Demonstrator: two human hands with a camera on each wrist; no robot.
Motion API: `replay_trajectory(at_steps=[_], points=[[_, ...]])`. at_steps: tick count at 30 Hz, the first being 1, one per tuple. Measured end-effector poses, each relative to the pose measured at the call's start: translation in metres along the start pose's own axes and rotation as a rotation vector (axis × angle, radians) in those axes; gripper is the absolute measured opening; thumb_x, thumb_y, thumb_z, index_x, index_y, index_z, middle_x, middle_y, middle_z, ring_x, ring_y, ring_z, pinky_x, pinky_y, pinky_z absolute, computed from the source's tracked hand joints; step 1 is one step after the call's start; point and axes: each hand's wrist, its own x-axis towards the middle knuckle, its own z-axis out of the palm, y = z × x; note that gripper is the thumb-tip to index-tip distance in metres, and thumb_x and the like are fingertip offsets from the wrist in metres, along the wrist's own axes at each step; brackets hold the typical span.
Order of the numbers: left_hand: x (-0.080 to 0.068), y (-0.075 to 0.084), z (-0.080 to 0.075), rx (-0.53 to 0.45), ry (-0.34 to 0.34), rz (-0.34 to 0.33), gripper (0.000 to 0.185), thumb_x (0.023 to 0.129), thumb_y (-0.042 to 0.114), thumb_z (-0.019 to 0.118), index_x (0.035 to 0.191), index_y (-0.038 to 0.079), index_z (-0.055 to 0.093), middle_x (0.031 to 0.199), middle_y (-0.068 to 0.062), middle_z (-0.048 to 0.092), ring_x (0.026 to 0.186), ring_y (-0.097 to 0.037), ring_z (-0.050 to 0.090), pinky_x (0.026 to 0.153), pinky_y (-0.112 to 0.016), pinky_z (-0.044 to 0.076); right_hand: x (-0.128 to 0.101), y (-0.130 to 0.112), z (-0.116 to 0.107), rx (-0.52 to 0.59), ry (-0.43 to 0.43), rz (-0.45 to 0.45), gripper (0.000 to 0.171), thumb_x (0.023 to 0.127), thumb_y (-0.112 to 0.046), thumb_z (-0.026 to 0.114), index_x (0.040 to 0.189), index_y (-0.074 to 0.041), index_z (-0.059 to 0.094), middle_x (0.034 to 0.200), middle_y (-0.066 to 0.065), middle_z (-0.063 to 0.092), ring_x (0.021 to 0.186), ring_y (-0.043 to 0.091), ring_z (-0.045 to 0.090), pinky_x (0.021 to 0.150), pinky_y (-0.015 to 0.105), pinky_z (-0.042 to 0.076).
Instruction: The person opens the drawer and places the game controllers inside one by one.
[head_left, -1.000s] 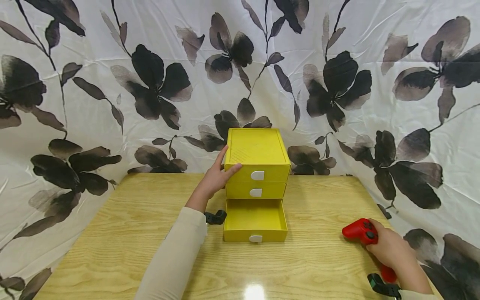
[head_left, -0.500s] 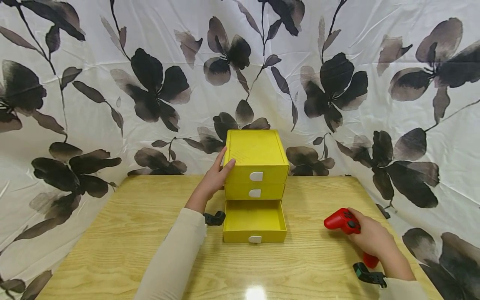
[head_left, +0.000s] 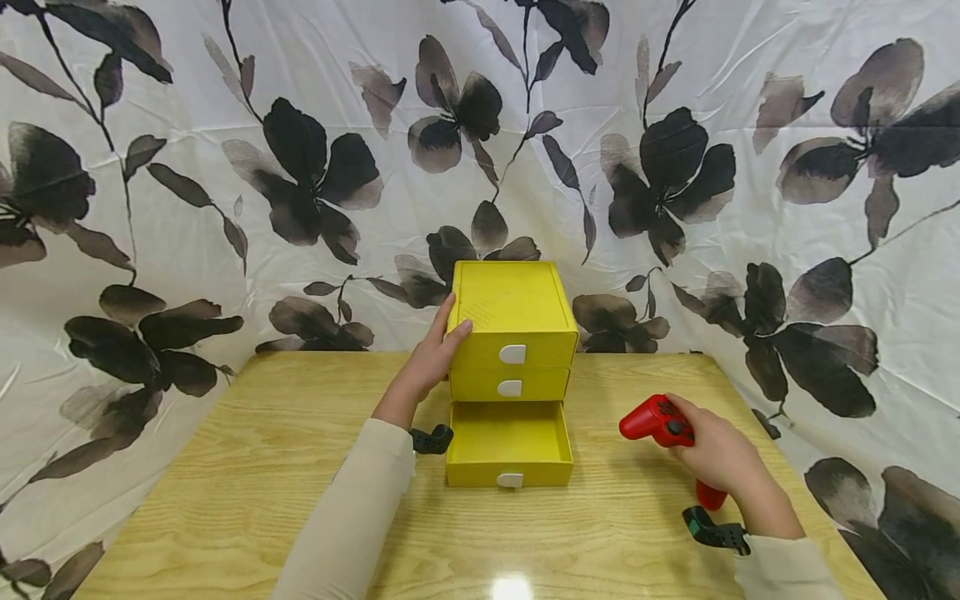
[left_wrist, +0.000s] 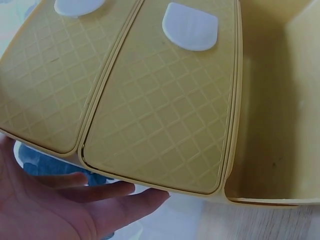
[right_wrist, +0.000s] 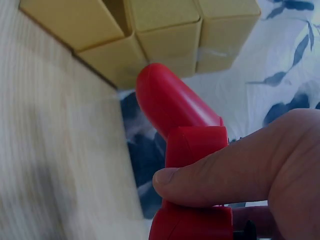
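Observation:
A yellow three-drawer cabinet (head_left: 513,321) stands at the back middle of the wooden table (head_left: 225,467). Its bottom drawer (head_left: 510,443) is pulled out and looks empty. My left hand (head_left: 433,350) rests flat against the cabinet's left side, fingers straight; the left wrist view shows the left hand (left_wrist: 75,202) beside the drawer fronts (left_wrist: 165,115). My right hand (head_left: 716,454) grips a red game controller (head_left: 660,421) just above the table, right of the open drawer. In the right wrist view the red game controller (right_wrist: 185,150) sits under my thumb (right_wrist: 225,180), with the cabinet (right_wrist: 145,40) beyond.
A white cloth with dark flowers (head_left: 300,167) hangs behind and to both sides of the table. Black wrist straps (head_left: 431,437) sit on each arm. Bare wood lies left of the cabinet and in front of the drawer.
My right hand has carried the red controller up and left, closer to the open drawer. The left hand stays on the cabinet's side.

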Motion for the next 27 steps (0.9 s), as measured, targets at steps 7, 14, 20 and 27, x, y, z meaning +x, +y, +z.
replay_trajectory(at_steps=[7,14,20,27], points=[[0.002,0.000,-0.002,0.028,-0.029,0.011,0.067,0.091,0.069,0.041,0.146,0.060,0.004,0.164,0.000,0.005,0.137,-0.044,0.038,0.098,-0.062,0.044,0.009,-0.016,-0.002,-0.004,0.021,-0.032,0.076,0.077,-0.015,0.071,0.147,-0.008,0.040,0.117,0.022,0.064,0.093,0.033,0.061,0.066,0.041,0.046],[0.000,0.000,-0.002,0.041,-0.015,0.012,0.065,0.091,0.069,0.041,0.147,0.057,0.010,0.162,-0.006,0.015,0.134,-0.043,0.042,0.096,-0.062,0.045,0.018,-0.033,-0.003,-0.004,0.030,-0.077,0.076,0.077,-0.013,0.070,0.147,-0.010,0.040,0.122,0.021,0.063,0.093,0.030,0.061,0.066,0.040,0.046],[0.000,0.001,0.000,0.079,0.011,0.011,0.066,0.089,0.073,0.041,0.146,0.058,0.011,0.161,-0.009,0.020,0.134,-0.044,0.042,0.097,-0.060,0.046,0.024,-0.046,-0.002,-0.017,0.027,-0.106,0.076,0.078,-0.013,0.072,0.147,-0.012,0.040,0.128,0.020,0.061,0.102,0.035,0.062,0.071,0.047,0.050],[-0.001,-0.001,0.000,0.081,0.012,0.008,0.067,0.087,0.075,0.042,0.145,0.060,0.011,0.161,-0.008,0.021,0.132,-0.043,0.044,0.092,-0.059,0.049,0.027,-0.059,0.001,0.002,0.057,-0.134,0.075,0.076,-0.011,0.075,0.145,-0.017,0.045,0.124,0.015,0.064,0.098,0.032,0.063,0.067,0.044,0.050]])
